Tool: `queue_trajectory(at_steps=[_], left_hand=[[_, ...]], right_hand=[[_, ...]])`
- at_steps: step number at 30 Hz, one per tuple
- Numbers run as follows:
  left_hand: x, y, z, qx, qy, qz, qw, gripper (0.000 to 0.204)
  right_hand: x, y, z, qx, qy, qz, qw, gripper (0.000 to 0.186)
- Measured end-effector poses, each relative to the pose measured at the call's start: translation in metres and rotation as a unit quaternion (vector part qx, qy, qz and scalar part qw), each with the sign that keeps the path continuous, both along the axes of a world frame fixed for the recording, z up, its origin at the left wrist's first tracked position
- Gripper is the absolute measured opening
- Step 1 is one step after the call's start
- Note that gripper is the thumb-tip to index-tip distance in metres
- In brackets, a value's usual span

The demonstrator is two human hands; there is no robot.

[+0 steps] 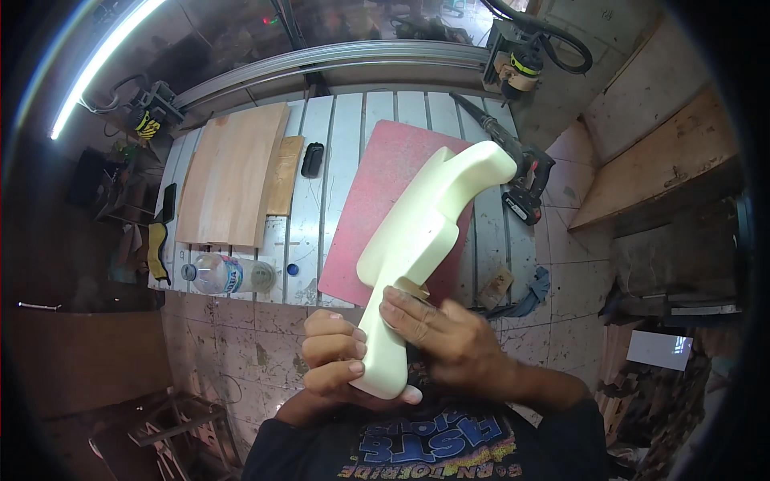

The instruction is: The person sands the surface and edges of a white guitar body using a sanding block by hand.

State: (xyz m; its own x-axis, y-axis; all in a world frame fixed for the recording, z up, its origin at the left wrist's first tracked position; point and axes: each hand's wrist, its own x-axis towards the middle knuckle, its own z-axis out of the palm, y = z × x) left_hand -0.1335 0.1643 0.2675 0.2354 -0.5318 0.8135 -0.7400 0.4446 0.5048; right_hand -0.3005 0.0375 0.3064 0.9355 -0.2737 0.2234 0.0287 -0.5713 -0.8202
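Note:
A smooth, pale cream shaped piece [417, 232], long and curved with a notched side, is held tilted above the near part of the worktable. My left hand [333, 353] is closed around its narrow lower end, with the thumb underneath. My right hand [449, 333] presses its fingers against the right side of that narrow part. Between those fingers and the piece shows the edge of a small tan scrap, which looks like folded sandpaper [415, 289]. The palm side of my right hand is hidden. Below the piece lies a flat red mat [361, 216].
On the slatted metal table [311, 240] are a wooden panel [228, 176], a plastic bottle [228, 274], a blue cap [293, 269] and a small black case [313, 160]. A black cordless power tool [525, 172] and a blue cloth [531, 293] lie right. A metal gantry rail [345, 58] spans the back.

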Motion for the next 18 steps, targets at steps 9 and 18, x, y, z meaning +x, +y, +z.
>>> queue_trajectory(at_steps=[9, 18], left_hand=[[0.003, -0.002, 0.0, -0.009, 0.027, -0.016, 0.999, 0.083], [0.005, -0.011, 0.006, 0.015, 0.076, -0.08, 0.994, 0.077]], right_hand=[[0.011, 0.004, -0.003, -0.088, 0.004, -0.062, 0.994, 0.07], [0.023, -0.013, 0.008, -0.292, 0.004, -0.099, 0.951, 0.048]])
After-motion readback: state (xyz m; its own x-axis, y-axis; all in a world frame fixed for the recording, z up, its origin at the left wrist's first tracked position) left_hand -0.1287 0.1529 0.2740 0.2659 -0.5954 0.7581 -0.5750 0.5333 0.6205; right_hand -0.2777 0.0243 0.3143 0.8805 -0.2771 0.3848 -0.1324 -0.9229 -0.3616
